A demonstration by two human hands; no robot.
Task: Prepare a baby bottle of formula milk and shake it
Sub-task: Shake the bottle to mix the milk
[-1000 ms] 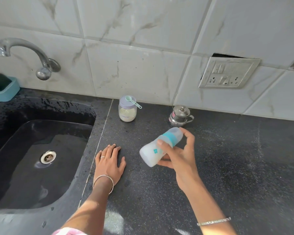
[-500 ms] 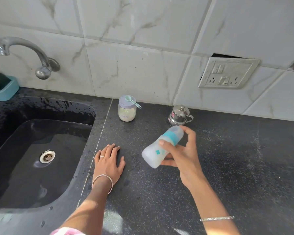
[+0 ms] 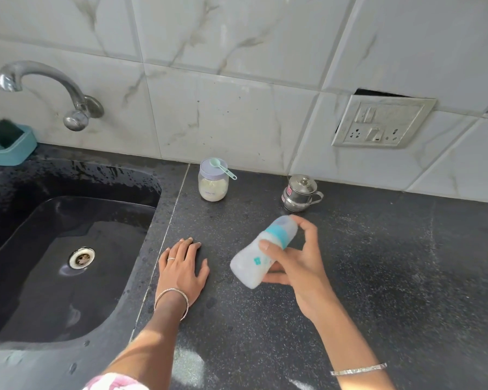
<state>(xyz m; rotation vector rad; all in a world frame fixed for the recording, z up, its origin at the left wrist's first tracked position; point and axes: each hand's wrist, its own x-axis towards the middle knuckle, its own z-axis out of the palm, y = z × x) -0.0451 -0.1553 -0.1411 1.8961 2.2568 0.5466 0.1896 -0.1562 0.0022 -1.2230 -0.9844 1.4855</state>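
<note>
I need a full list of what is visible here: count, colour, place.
sink: 1, black, left
countertop: 1, speckled black, right of sink
tiled wall: 1, white marbled, behind countertop
baby bottle: 1, milky white, teal collar, tilted above countertop
formula jar: 1, clear, lilac lid, by wall
scoop: 1, mint green, on jar lid
steel pot: 1, silver, by wall
tap: 1, chrome, above sink
holder: 1, teal, behind sink
socket plate: 1, off-white, on wall
left hand: 1, flat on countertop
right hand: 1, grips baby bottle

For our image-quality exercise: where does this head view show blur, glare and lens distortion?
Head view: the baby bottle in the right hand looks slightly motion-softened; a bright sun patch glares on the countertop; wall tile joints fan outward from wide-angle perspective.
</note>
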